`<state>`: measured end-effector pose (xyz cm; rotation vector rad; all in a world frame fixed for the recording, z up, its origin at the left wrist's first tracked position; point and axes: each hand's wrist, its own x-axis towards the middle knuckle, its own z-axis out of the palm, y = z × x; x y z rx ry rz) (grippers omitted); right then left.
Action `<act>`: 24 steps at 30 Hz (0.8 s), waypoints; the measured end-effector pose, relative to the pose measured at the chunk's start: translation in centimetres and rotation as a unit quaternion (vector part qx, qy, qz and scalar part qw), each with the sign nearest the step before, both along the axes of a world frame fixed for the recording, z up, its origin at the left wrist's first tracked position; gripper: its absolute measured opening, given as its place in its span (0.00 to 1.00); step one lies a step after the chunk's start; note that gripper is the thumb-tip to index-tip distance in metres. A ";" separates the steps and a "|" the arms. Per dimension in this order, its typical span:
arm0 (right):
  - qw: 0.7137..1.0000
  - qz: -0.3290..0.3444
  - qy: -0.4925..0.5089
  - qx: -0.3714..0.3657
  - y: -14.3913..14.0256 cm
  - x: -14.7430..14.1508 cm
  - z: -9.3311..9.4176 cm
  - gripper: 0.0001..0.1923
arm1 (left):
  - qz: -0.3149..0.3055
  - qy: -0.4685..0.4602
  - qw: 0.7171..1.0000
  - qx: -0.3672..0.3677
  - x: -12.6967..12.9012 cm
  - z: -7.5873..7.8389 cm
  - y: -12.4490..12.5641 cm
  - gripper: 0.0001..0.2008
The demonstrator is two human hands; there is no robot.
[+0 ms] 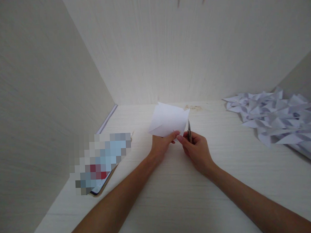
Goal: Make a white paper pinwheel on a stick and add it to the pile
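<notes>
Fingers of the left hand pinch the lower edge of a folded white paper, held up just above them. Beside them, the right hand grips small scissors, blades upright at the paper's right edge. A clean cut probably calls for keeping the sheet taut. Paper scraps lie well right.

A pixelated patch is hiding the near-left item; the paper pile is running off the right edge.
</notes>
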<state>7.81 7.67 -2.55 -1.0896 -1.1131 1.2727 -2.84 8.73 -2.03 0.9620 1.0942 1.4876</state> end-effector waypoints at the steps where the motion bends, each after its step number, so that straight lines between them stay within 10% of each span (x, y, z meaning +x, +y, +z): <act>1: 1.000 0.002 0.005 -0.002 0.0 0.0 0.0 0.16 | -0.003 -0.002 1.000 -0.002 0.0 0.0 0.0 0.09; 24: 0.998 0.035 0.051 -0.012 0.2 0.2 -0.2 0.17 | -0.020 -0.029 0.999 -0.018 -0.2 -0.1 0.1 0.15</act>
